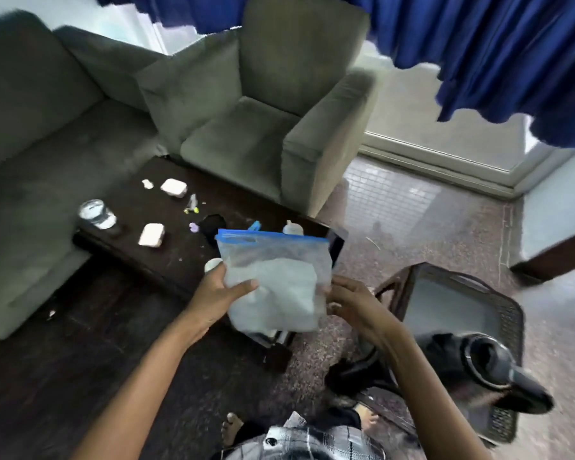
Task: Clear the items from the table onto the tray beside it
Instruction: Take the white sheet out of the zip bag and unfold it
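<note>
A clear zip bag [274, 277] with a blue seal and white contents is held up over the near end of the dark wooden table [176, 257]. My left hand [218, 292] grips its left edge. My right hand [349, 298] pinches its right edge. On the table lie two white cases [173, 187] [151, 234], a glass jar [97, 214], a small white piece [147, 184], a black object [212, 225], a white bottle [292, 227] and small bits. The dark woven tray [508, 313] stands to the right and holds a black hair dryer [485, 360].
A grey sofa [30, 134] runs along the left and a grey armchair [273, 121] stands behind the table. Blue curtains [478, 48] hang at the upper right by a glass door. My bare feet [231, 426] show at the bottom.
</note>
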